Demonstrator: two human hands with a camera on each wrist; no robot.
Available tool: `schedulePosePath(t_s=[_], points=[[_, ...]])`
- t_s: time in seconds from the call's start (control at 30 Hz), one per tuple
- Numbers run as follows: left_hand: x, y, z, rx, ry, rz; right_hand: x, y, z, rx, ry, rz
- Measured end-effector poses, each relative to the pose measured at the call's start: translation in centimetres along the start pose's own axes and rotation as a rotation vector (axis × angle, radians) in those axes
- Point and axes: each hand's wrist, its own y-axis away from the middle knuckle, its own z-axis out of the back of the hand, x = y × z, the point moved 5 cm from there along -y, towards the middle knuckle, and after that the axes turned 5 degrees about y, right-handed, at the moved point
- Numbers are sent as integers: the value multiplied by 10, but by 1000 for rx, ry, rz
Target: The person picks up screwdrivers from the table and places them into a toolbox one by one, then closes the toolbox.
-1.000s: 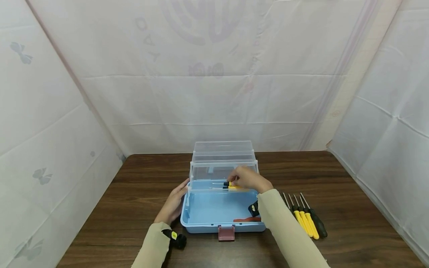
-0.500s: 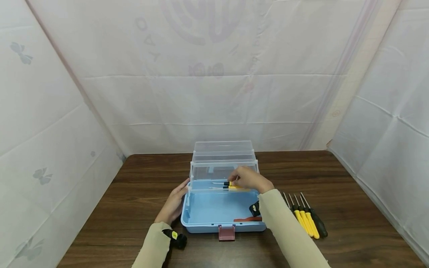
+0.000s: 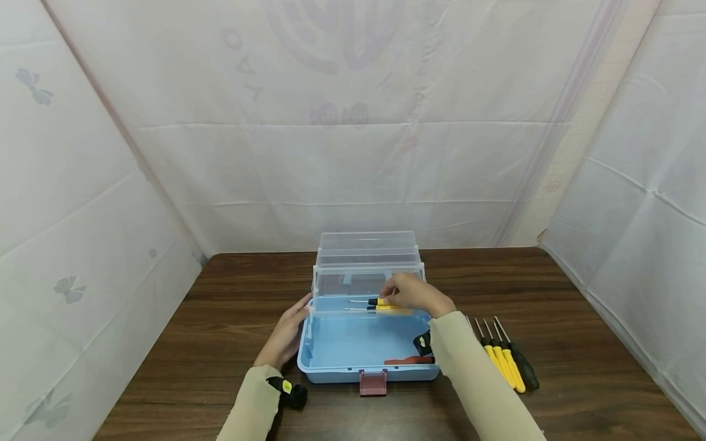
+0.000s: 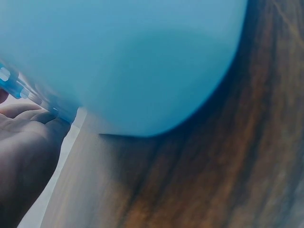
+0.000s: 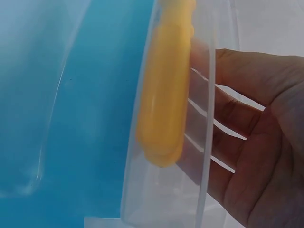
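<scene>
A light blue toolbox point(image 3: 353, 337) stands on the table with its clear tiered trays point(image 3: 366, 242) raised at the back. My left hand point(image 3: 284, 331) rests along its left side, fingers reaching toward the tray arm. In the lowest clear tray point(image 3: 325, 306) lie two small yellow-and-black screwdrivers, shafts pointing left. My right hand point(image 3: 410, 293) pinches the handle of the rear screwdriver point(image 3: 372, 301), close beside the front screwdriver point(image 3: 383, 309). The right wrist view shows a yellow handle point(image 5: 164, 90) inside the tray, with fingers point(image 5: 237, 107) partly behind the clear wall.
Inside the toolbox, a red-orange tool point(image 3: 409, 361) and a black object point(image 3: 422, 343) lie at the right. A pink latch point(image 3: 372, 383) hangs at its front. Several larger screwdrivers point(image 3: 504, 361) lie on the wooden table point(image 3: 231, 294) to the right. White sheeting surrounds the table.
My right hand has shifted slightly to the right along the screwdriver handle, while both screwdrivers stay nearly in place. The left hand has not moved.
</scene>
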Motion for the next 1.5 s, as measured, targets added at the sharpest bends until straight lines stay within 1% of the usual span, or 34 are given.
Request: schedulePosePath(t_s=[0.3,0.53,0.63,0.67,0.8,0.9,1.23,1.37,1.5], points=[[0,0,0,0,-10,6,-3,8,6,-25,-19,-19],[-1,1,1,-1,-9,6,-5,16,14,-88,18,44],[-1,1,1,-9,-9,9,-8,21,19,-102,12,26],[-1,1,1,-11,-9,9,-9,22,20,-103,4,8],[0,1,1,-10,-5,13,-14,30,27,-116,18,-21],[0,1,1,-9,-3,9,-20,37,32,-132,31,-44],[0,2,2,-13,1,18,-40,60,45,-164,22,-127],[-1,3,3,-8,-12,20,-48,69,48,-181,44,-156],[-1,3,4,-2,-22,23,-55,77,50,-193,71,-165]])
